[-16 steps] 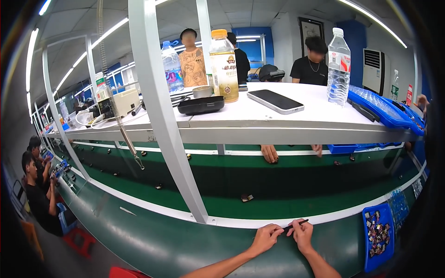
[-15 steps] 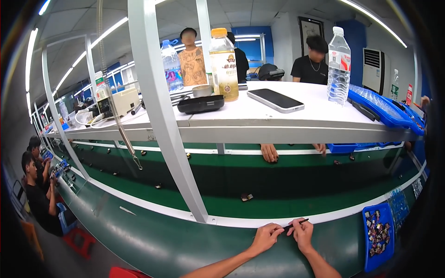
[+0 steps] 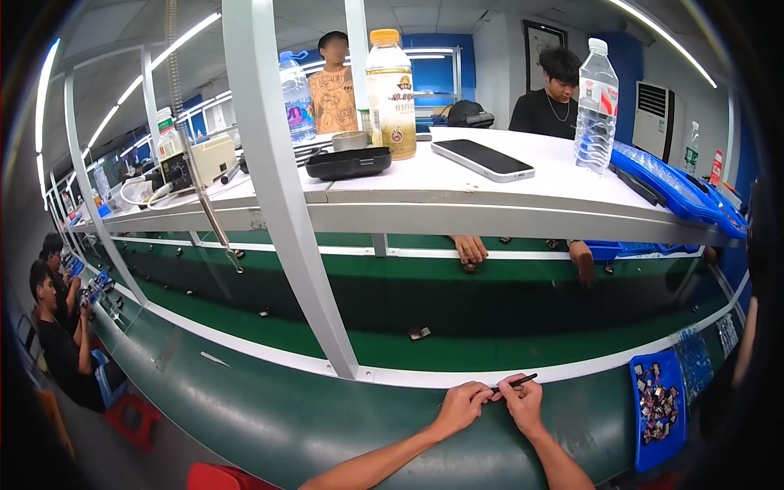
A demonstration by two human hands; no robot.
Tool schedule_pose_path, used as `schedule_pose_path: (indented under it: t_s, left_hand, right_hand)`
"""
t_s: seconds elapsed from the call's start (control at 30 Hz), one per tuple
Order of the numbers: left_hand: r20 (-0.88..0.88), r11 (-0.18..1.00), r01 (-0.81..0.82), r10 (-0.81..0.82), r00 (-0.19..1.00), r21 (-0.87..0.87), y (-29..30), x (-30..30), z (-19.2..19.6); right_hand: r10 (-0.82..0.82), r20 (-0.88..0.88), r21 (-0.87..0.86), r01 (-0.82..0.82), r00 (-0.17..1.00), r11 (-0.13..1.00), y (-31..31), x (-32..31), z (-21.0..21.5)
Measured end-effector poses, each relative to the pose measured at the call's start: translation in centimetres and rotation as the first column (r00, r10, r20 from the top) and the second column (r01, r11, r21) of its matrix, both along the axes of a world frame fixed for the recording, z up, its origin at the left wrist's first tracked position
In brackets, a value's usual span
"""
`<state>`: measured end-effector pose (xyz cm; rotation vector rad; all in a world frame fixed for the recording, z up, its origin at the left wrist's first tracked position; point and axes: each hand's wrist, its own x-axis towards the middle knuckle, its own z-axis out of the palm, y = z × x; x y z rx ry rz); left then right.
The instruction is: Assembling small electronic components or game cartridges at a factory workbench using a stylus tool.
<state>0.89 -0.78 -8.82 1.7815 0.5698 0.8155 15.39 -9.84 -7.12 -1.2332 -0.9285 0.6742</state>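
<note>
Both my hands are close together above the near edge strip of the green bench point(image 3: 327, 433). My right hand point(image 3: 523, 403) grips a thin black pen-shaped tool point(image 3: 527, 379), whose far end sticks out up and to the right. The tool's other end reaches the fingertips of my left hand point(image 3: 462, 406). Those fingers are pinched together, and whatever lies between them is hidden. To the right of my hands is a blue tray point(image 3: 653, 461) with many small electronic parts point(image 3: 657, 408) heaped in it.
A green conveyor belt point(image 3: 367, 347) beyond my hands carries scattered small parts. Over it runs a white shelf point(image 3: 392, 184) with bottles and a phone point(image 3: 483, 159). A grey upright post point(image 3: 298, 220) stands left. Across the belt, another person's hands point(image 3: 469, 249) reach in.
The view has shifted slightly, so most things sit a little higher and further left. Parts on the belt have moved left. The co-worker's hand at the right reaches further over the belt.
</note>
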Motion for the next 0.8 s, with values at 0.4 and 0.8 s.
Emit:
schedule_pose_path:
  t_s: [0.4, 0.8]
  left_hand:
    - [-0.015, 1.000, -0.012, 0.012, 1.000, -0.005, 0.1, -0.1, 0.6]
    - [0.039, 0.991, -0.048, 0.043, 0.998, 0.128, 0.1, 0.1, -0.3]
  right_hand:
    - [-0.004, 0.144, -0.063, 0.013, 0.990, 0.998, 0.4, 0.3, -0.9]
    - [-0.013, 0.198, 0.001, 0.013, 0.980, 1.000, 0.2, -0.2, -0.1]
